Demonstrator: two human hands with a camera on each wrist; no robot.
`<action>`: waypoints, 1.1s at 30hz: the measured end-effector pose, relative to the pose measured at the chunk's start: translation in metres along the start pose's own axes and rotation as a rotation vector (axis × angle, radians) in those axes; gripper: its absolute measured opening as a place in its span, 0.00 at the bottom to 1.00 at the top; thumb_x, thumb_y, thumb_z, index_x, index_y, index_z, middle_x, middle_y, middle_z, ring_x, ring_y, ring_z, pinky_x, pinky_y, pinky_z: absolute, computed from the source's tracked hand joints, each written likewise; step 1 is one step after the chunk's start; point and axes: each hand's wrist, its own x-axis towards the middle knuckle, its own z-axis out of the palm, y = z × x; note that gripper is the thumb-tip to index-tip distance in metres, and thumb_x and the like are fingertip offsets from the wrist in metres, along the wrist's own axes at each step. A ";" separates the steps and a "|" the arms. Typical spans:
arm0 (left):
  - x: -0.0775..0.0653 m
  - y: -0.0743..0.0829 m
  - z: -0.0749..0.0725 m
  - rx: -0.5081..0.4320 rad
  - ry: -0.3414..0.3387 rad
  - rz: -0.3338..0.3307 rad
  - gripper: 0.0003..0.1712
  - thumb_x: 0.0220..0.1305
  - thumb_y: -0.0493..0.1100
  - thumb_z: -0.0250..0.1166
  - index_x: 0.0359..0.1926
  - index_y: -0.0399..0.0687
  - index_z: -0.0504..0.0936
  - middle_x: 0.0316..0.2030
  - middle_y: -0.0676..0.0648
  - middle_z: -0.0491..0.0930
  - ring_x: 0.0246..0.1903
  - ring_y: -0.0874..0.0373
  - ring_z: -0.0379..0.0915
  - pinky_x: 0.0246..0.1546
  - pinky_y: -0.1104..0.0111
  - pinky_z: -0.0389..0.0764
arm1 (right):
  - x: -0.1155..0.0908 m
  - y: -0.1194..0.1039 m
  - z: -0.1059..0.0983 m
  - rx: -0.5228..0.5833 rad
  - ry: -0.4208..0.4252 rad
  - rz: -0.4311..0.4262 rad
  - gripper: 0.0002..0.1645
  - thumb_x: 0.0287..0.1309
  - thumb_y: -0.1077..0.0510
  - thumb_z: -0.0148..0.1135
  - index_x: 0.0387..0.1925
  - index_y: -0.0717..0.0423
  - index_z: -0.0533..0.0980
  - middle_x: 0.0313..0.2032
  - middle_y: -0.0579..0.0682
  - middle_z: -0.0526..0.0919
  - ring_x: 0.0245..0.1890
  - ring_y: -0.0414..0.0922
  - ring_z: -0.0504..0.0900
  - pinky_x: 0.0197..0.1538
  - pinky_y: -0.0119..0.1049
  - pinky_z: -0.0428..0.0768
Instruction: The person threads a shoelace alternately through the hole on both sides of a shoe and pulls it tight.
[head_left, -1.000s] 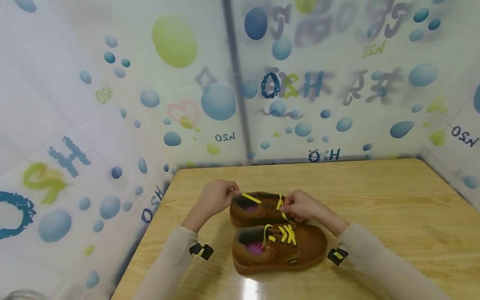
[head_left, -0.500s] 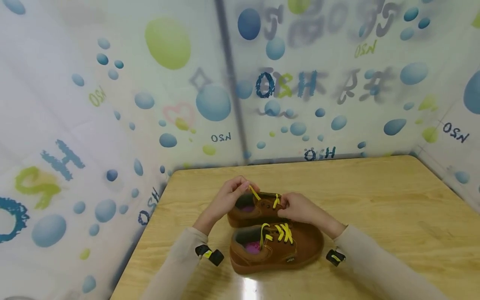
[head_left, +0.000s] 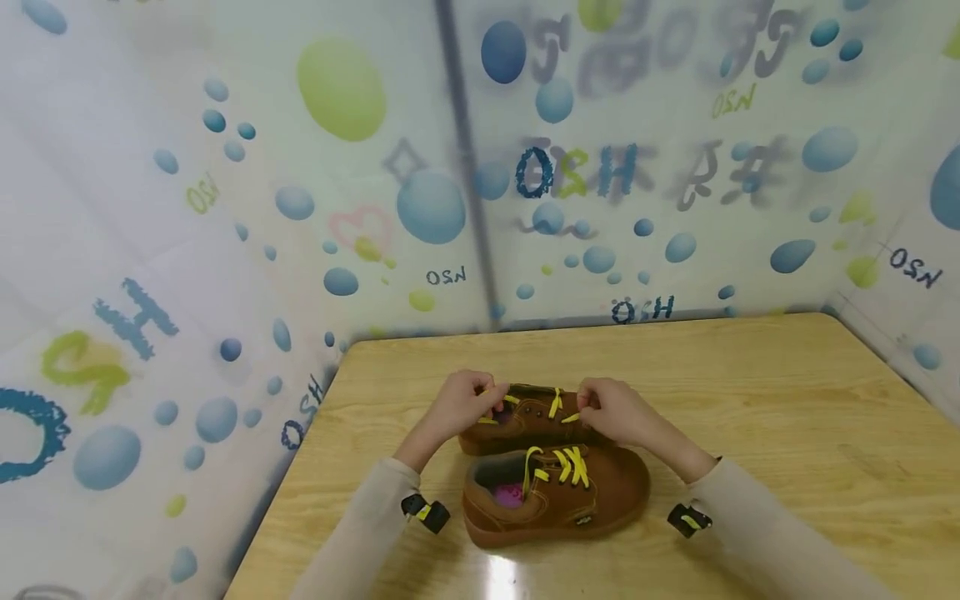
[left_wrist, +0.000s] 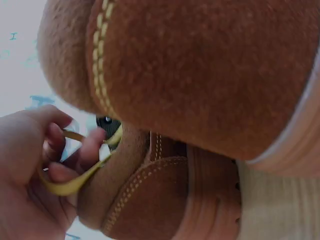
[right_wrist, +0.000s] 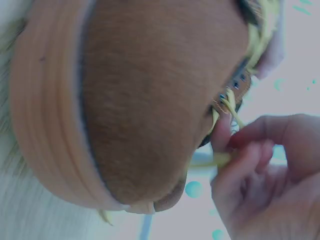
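Two brown suede shoes lie side by side on the table, toes to the right. Over the heel opening of the far shoe [head_left: 542,429], my left hand [head_left: 461,407] grips a yellow shoelace [left_wrist: 67,187], which loops round its curled fingers in the left wrist view. Beside the far shoe's front part, my right hand [head_left: 617,410] pinches another length of yellow lace [head_left: 572,417] between thumb and fingers. Some eyelets on the far shoe show no lace. The near shoe [head_left: 622,483] has yellow lace crossed over its tongue; neither hand touches it.
The wooden table [head_left: 750,400] reaches back to a pale curtain [head_left: 660,100] printed with blue and green bubbles. Black wrist straps [head_left: 426,512] sit at both sleeves, close to the near shoe's heel and toe.
My left hand has risen over the far shoe's opening, then lowered a little, with its lace now curled round the fingers. My right hand has shifted slightly right, drawing out a lace length.
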 end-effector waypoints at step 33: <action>0.003 0.008 0.014 0.543 0.011 0.050 0.26 0.59 0.53 0.72 0.48 0.44 0.69 0.23 0.49 0.77 0.18 0.60 0.68 0.19 0.71 0.66 | -0.046 0.014 -0.103 0.693 0.208 -0.026 0.14 0.75 0.59 0.45 0.41 0.53 0.79 0.18 0.42 0.73 0.17 0.45 0.60 0.23 0.40 0.62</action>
